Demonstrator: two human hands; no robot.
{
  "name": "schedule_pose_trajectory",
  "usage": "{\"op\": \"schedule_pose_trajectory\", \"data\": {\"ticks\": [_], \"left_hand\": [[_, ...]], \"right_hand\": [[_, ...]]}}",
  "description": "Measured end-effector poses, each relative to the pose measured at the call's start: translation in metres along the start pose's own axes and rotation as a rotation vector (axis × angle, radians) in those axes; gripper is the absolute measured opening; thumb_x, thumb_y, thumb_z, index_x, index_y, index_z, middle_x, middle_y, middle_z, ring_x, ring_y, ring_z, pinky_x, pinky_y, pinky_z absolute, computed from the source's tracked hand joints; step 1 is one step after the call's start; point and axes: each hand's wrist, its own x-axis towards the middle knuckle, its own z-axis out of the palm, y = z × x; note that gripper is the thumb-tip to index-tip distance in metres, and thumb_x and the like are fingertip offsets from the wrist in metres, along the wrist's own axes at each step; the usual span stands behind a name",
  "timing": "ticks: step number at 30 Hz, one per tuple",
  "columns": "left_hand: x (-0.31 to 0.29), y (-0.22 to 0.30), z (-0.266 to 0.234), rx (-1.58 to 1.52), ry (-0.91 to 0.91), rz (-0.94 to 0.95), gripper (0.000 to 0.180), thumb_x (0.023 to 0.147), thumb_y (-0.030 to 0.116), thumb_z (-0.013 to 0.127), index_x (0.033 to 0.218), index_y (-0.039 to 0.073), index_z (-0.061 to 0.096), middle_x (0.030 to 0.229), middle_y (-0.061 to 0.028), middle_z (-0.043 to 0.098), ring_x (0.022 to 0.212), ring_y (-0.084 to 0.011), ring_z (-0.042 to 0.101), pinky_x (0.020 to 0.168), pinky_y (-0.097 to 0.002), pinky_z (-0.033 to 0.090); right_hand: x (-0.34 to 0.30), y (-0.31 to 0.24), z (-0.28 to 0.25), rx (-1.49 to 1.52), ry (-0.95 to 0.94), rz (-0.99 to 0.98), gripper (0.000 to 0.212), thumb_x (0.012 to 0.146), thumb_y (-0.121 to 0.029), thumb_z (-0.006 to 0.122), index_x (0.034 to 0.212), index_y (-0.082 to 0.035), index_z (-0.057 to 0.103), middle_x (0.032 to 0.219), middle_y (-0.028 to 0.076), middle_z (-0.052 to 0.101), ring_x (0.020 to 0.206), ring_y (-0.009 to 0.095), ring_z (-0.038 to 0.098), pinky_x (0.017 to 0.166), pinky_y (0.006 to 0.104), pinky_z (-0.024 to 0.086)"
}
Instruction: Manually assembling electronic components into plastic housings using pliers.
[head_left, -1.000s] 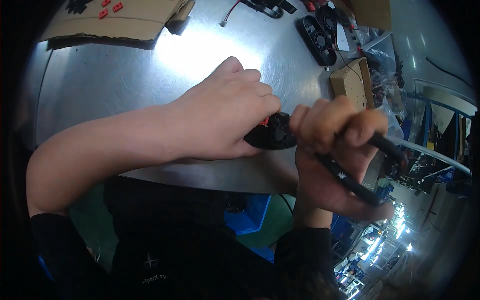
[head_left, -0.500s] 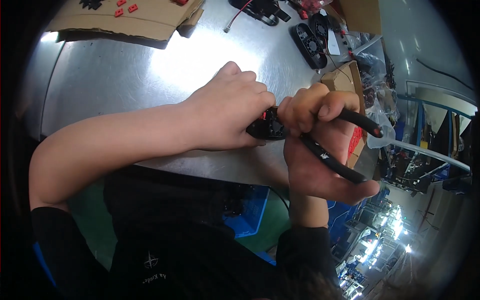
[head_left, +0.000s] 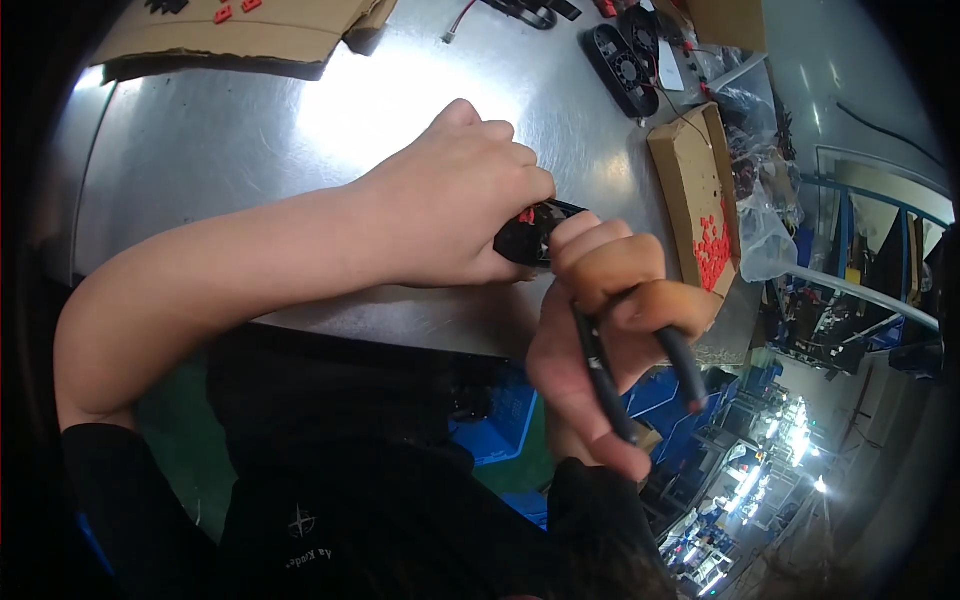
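Observation:
My left hand (head_left: pixel 468 195) is closed around a black plastic housing (head_left: pixel 522 240), which has a small red part showing near the fingers. Most of that housing is covered by both hands. On its right, my right hand (head_left: pixel 605 285) grips a pair of pliers (head_left: pixel 603 385) with black handles. The handles spread apart and point down toward me, while the jaws are hidden behind my fingers, close against the housing. I cannot tell whether the jaws bite on anything.
An open cardboard box (head_left: pixel 682 165) holding several small red pieces lies at the right on the metal table (head_left: pixel 250 140). Beyond it are black fan housings (head_left: pixel 620 75) with wires and a clear plastic bag (head_left: pixel 768 235). Flattened cardboard (head_left: pixel 230 45) sits far left. Below the edge is a blue crate (head_left: pixel 505 430).
My right hand has swung the pliers' handles downward and toward me, wrist turning. The black housing tilts slightly with it; my left hand keeps its hold. The box of red pieces is less covered.

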Motion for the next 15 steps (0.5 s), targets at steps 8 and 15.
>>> {"op": "schedule_pose_trajectory", "data": {"ticks": [8,15], "left_hand": [[-0.001,0.002,0.002,0.026,0.094,0.019,0.032,0.076,0.039,0.075,0.079,0.008,0.069,0.075,-0.0088,0.068,0.086,-0.0290,0.065,0.084,-0.0418,0.043],[-0.002,-0.004,0.007,0.028,0.165,0.099,0.040,0.076,0.046,0.078,0.087,0.009,0.068,0.081,-0.0069,0.068,0.089,-0.0281,0.065,0.084,-0.0425,0.043]], "right_hand": [[-0.010,-0.001,0.006,-0.052,0.082,-0.046,0.097,0.069,-0.098,0.050,0.105,-0.009,0.035,0.082,0.010,0.044,0.066,0.022,0.041,0.065,0.0387,0.036],[0.000,-0.012,-0.003,0.022,0.083,0.084,0.098,0.070,-0.099,0.049,0.111,-0.010,0.043,0.086,0.009,0.047,0.073,0.021,0.047,0.071,0.0394,0.039]]}}
